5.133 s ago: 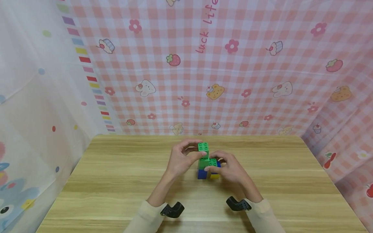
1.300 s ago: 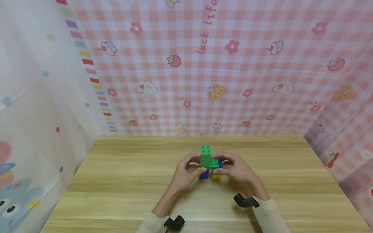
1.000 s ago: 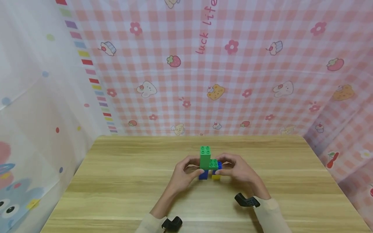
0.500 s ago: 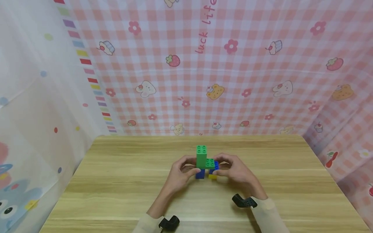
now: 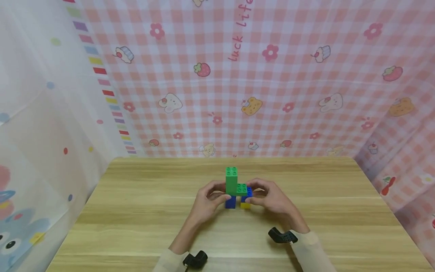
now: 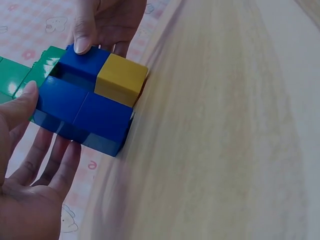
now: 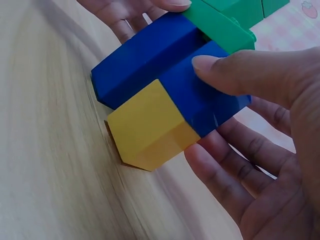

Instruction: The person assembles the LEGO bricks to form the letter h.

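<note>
Between both hands stands a structure of toy building bricks, upright at the table's middle. Its left column has green bricks (image 5: 232, 182) on top and blue bricks (image 5: 230, 201) below. A low green brick (image 5: 241, 189) bridges to a shorter right column, where a blue brick (image 7: 197, 90) sits on a yellow brick (image 7: 152, 127). My left hand (image 5: 206, 202) pinches the left column where green meets blue. My right hand (image 5: 272, 196) grips the right column's blue brick, its thumb (image 7: 215, 70) on the near face. Whether the bottoms press on the table is hard to tell.
The wooden table (image 5: 142, 211) extends around the bricks on all sides. Behind it hangs a pink checked cloth (image 5: 217, 90). A black wrist device (image 5: 195, 260) sits at the left sleeve, and another device (image 5: 283, 235) at the right.
About five seconds ago my left hand held the top green brick; now it pinches lower down. My right hand has shifted to the blue brick. Over the last second, structure and hands slid slightly left.
</note>
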The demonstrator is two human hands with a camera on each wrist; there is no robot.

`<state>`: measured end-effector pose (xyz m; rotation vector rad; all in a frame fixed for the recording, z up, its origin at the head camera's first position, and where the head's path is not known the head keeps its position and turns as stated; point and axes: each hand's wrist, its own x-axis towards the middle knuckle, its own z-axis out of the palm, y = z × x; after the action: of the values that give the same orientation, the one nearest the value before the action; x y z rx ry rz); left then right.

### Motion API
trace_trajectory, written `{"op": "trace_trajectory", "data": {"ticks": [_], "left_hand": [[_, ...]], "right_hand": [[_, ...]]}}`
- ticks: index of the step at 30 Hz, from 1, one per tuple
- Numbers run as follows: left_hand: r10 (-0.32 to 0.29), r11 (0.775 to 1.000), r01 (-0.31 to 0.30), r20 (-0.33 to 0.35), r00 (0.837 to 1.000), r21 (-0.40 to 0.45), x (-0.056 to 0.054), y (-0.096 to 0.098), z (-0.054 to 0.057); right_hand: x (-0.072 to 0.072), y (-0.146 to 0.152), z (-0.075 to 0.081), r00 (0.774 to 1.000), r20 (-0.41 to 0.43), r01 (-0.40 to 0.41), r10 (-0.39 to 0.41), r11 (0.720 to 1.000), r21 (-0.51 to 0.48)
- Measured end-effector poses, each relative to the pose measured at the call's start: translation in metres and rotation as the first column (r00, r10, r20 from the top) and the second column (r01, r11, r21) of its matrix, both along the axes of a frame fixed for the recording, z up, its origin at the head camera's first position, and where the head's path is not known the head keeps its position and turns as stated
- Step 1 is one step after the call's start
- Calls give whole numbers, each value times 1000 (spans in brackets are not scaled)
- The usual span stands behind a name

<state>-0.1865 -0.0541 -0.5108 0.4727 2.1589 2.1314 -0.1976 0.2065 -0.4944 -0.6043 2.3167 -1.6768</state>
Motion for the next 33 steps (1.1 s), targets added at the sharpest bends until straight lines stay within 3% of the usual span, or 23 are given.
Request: {"op": "trace_trajectory", "data": {"ticks": [20, 33], "left_hand": [[12, 999, -13, -14, 1000, -36, -1, -7, -2], [14, 999, -13, 21, 1000, -44, -2, -8, 1]], "right_hand": [[2, -6, -3, 998, 35, 51, -52, 999, 6], [-2, -6, -2, 998, 28, 49, -50, 998, 27]]}}
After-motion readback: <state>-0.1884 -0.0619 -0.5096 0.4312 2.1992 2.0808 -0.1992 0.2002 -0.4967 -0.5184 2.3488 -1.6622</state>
